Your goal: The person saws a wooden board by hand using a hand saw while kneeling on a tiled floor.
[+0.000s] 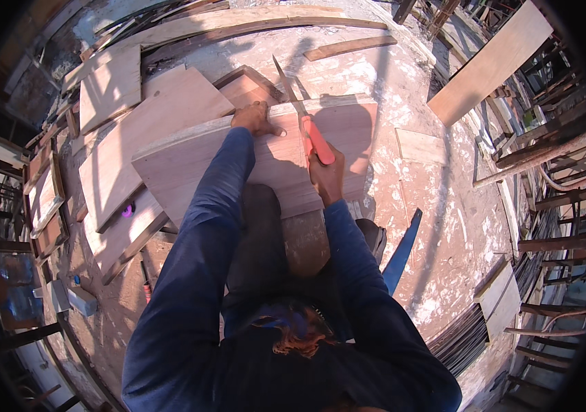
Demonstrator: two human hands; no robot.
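A handsaw with a red handle (318, 142) is gripped in my right hand (327, 175), and its narrow blade points away from me. The blade crosses the far edge of a wide wooden board (272, 163) that stands tilted in front of my knees. A thin line runs down the board's face below the blade. My left hand (255, 119) holds that same far edge, left of the saw, its fingers over the edge and its thumb on the face. The board's underside is hidden.
More wooden panels (145, 130) lie stacked to the left, with a purple ring (128, 210) on one. Beside my right leg is a blue saw blade (403, 250). A plywood sheet (492, 65) leans at the far right. Metal rods (461, 343) lie lower right.
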